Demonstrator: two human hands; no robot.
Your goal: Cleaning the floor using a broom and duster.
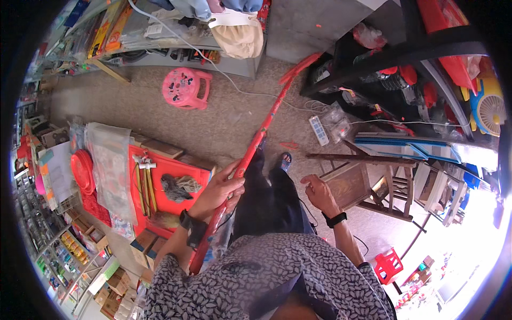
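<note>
My left hand (224, 186) is wrapped around a long red handle (256, 146) with scuffed, discoloured patches. The handle runs from beside my left forearm up and away to the right. At its far end is a flat red head (302, 67), perhaps a broom's, set at an angle near the foot of a black rack; its exact kind is hard to make out. My right hand (319, 194) holds nothing, its fingers loosely bent, beside a dark wooden chair (348, 184).
A pink stool (180, 86) stands on the floor (140, 98). A white cable (256, 94) crosses the floor near a power strip (319, 131). The black rack (384, 60) stands right. A red table (180, 168) with tools and gloves is left. A shelf (240, 64) is ahead.
</note>
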